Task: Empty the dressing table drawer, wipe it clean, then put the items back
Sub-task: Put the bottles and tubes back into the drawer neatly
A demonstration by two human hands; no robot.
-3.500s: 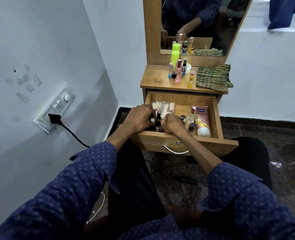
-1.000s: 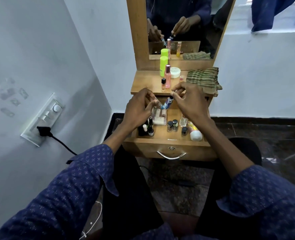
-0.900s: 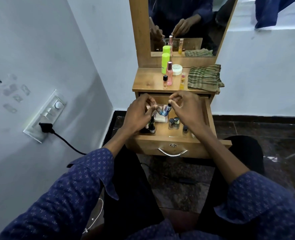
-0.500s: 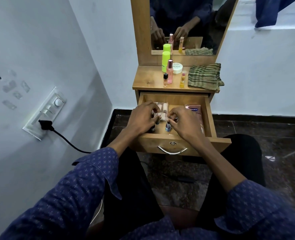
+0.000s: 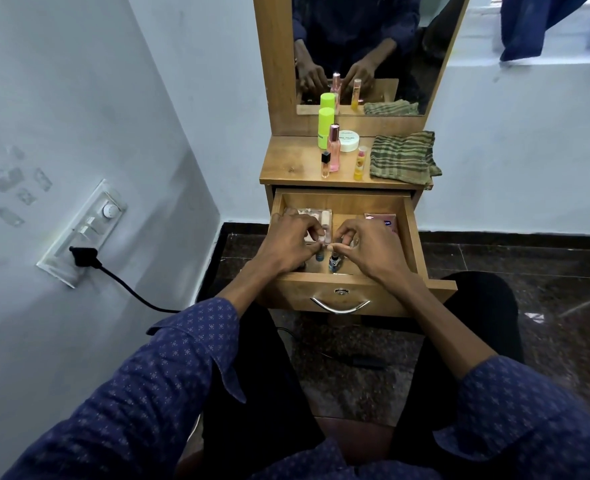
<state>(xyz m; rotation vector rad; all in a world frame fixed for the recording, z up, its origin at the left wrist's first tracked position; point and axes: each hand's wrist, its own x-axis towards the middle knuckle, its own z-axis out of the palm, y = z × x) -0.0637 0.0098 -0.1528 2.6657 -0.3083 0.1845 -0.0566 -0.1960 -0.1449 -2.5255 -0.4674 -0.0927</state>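
We had both hands down inside the open drawer (image 5: 412,233), where a second earlier they had been raised above it, each carrying a small bottle taken from the tabletop. The left hand (image 5: 288,242) had its fingertips pinched on the cap of a small blue bottle (image 5: 319,255) now standing near the drawer's front wall, left of centre. The right hand (image 5: 373,247) pinched the cap of a second small bottle (image 5: 334,263) just beside it, also close to the front wall — whether either grip had begun to loosen we could not tell.

That told us the putting-back stage was under way. Behind our hands, toward the drawer's back wall, lay a clear box of small pale items (image 5: 317,216) on the left and a pink tube (image 5: 381,220) on the right; whatever else stood in the drawer was hidden under our hands.

Above the drawer, on the tabletop (image 5: 293,168), fewer things remained than a few seconds before: a lime-green bottle (image 5: 325,128), a pink spray bottle (image 5: 334,147), a small black-capped vial (image 5: 325,164), a white jar (image 5: 348,140), a yellow tube (image 5: 360,162) — and the striped cloth (image 5: 402,157) on the right side. By our judgement those five were still to go back in.
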